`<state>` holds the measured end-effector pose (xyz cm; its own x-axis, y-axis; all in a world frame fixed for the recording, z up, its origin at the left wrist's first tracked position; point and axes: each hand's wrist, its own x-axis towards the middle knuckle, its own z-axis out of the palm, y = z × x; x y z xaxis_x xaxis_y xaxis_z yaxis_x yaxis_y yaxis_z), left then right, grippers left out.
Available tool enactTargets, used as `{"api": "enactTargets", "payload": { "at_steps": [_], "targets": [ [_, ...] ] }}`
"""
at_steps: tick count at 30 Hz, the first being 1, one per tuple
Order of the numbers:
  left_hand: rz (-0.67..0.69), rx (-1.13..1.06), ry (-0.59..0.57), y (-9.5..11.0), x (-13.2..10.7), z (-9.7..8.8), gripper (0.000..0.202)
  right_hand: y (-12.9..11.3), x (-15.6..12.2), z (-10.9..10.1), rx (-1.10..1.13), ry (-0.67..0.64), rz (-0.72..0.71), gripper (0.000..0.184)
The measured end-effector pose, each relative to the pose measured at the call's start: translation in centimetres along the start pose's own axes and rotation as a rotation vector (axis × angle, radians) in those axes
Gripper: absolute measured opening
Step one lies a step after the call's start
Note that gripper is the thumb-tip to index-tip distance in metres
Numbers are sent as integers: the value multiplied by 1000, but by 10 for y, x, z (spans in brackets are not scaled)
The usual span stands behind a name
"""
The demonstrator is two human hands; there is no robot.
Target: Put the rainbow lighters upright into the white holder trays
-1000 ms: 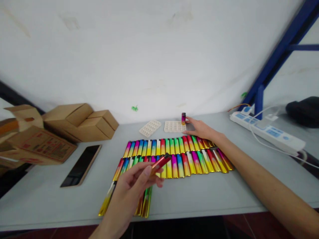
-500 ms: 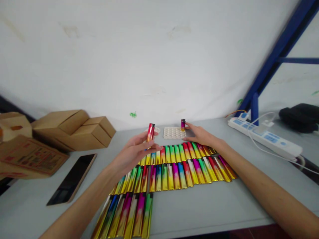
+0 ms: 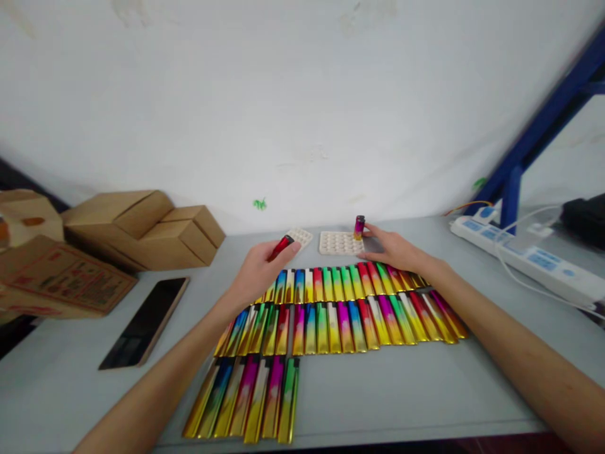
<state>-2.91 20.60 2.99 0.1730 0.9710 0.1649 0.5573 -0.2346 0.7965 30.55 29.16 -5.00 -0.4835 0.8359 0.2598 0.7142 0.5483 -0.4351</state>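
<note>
My left hand [image 3: 258, 272] is closed round a red lighter [image 3: 280, 247], its black top tilted up to the right beyond the thumb. Just past it lies a small white tray with round holes [image 3: 301, 238], partly hidden by the hand. My right hand [image 3: 396, 248] rests by a second white holed tray [image 3: 335, 243], thumb and forefinger spread apart. At that tray's right end a purple-and-gold lighter [image 3: 360, 228] stands upright, with my right forefinger against its side. Rows of shiny multicoloured lighters [image 3: 334, 325] lie flat in front of my hands.
Brown cardboard boxes [image 3: 142, 230] stand at the left, with a dark phone [image 3: 144, 325] in front of them. A white power strip [image 3: 529, 252] with cables lies at the right, below a blue metal frame [image 3: 510, 195]. A white wall [image 3: 302, 113] closes off the back.
My left hand has turned over and tipped the red lighter from upright to slanting, bringing the far tray into clearer view. My right hand stays beside the standing lighter. The camera view has shifted slightly.
</note>
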Motion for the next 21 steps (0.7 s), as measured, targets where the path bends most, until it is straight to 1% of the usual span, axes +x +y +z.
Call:
{"api": "enactTargets", "payload": {
  "at_steps": [2,5,12,17,21],
  "targets": [
    [4,106,57,1,-2,0,55,0,0,0,-5,-5,-1,81],
    [1,161,97,1,-5,3,58,1,0,0,-15,-7,-2,82],
    [29,218,98,1,-10,9,56,1,1,-1,-22,-14,-5,81],
    [-17,255,120,4,-10,11,51,2,1,0,-4,-2,-5,80],
    [-12,293,123,3,-9,11,49,2,1,0,-14,-10,-1,80]
  ]
}}
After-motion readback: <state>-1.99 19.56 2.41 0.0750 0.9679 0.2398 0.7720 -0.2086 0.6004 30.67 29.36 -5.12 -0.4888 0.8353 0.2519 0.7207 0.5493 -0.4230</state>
